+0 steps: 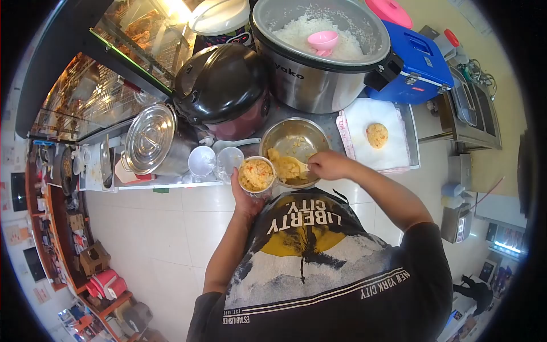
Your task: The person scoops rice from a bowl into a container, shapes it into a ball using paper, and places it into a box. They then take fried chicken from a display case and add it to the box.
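Observation:
My left hand (246, 200) is wrapped round a small cup (257, 189) filled with orange-yellow food that looks like seasoned rice or mash. Just right of it, a steel mixing bowl (313, 134) stands at the counter edge with more yellow food (279, 157) along its near side. Pinched in my right hand (330, 166) is a spoon (306, 167), its head down in the food and partly hidden. Left of the filled cup are a white cup (202, 161) and a clear cup (230, 158). A pale ladle or scoop (242, 143) lies behind them.
Behind the bowl stand a large open rice cooker (285, 85) with a pink scoop (323, 41) on the rice, and a closed dark cooker (222, 80). A lidded pot (151, 139) is left. At right, white paper (393, 154) bears a round food portion (376, 135), near a blue cooler (410, 62).

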Demonstrator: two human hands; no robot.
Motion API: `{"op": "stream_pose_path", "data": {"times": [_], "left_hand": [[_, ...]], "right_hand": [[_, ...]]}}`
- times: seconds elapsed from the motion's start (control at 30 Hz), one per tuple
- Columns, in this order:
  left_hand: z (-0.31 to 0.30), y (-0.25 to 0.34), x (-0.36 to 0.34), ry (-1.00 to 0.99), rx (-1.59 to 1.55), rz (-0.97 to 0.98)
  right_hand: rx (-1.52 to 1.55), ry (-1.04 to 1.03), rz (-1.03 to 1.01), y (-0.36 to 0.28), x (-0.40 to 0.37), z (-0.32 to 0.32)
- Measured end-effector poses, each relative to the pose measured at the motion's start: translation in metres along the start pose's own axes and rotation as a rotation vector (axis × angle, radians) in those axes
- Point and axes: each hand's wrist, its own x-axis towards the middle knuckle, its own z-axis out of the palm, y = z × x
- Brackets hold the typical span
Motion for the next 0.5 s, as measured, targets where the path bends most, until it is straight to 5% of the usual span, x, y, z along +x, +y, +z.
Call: {"op": "stream_pose_path", "data": {"times": [0.17, 0.5], "left_hand": [[0.016, 0.004, -0.009, 0.042, -0.010, 0.032], [0.057, 0.008, 0.015, 0.058, 0.593, 0.324]], "right_hand": [[0.196, -0.091, -0.036, 0.031, -0.009, -0.021], [0.246, 0.260, 0.085, -0.012, -0.069, -0.049]]}}
